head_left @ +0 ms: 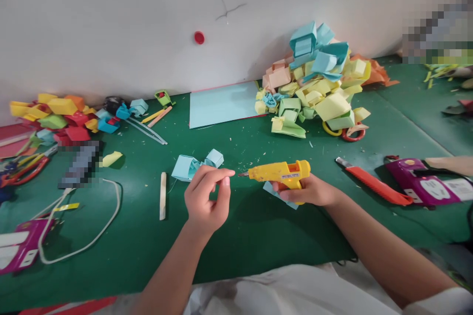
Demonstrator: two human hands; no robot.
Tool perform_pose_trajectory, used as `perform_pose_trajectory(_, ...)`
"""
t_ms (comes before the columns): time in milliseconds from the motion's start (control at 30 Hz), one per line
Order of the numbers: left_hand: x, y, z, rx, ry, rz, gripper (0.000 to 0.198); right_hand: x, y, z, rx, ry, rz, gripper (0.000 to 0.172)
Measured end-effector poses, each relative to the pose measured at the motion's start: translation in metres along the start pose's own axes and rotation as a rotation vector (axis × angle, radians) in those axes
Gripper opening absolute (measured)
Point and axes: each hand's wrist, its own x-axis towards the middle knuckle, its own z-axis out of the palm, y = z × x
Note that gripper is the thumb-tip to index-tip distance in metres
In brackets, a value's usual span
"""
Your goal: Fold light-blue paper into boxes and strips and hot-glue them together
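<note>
My right hand point(308, 189) grips a yellow hot glue gun point(279, 171), its metal nozzle pointing left. A strip of light blue paper point(281, 197) shows just below the gun; whether the hand also holds it is unclear. In front of the nozzle tip is my left hand point(207, 197), its thumb and forefinger brought together in a pinch. Anything between those fingertips is too small to make out. Just behind the left hand lie folded light blue paper pieces point(186, 167). A flat wooden stick point(163, 196) rests to their left.
Folded paper pieces pile up at back right point(321, 83) and back left point(66, 113). A light blue sheet point(223, 105) lies against the wall. To the right are a red utility knife point(377, 184) and a purple device point(417, 182). A white cable point(118, 206) loops at left.
</note>
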Motion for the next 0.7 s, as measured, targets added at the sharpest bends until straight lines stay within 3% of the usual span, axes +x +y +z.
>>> perform_pose_trajectory(300, 0.0, -0.004, 0.003, -0.017, 0.053, -0.032, 0.017, -0.006, 0.006, -0.007, 0.081, -0.031, -0.022, 0.031)
perform_pose_trajectory(700, -0.009, -0.01, 0.008, -0.061, -0.019, -0.162, 0.01, -0.008, 0.024, -0.015, 0.243, -0.042, -0.143, 0.025)
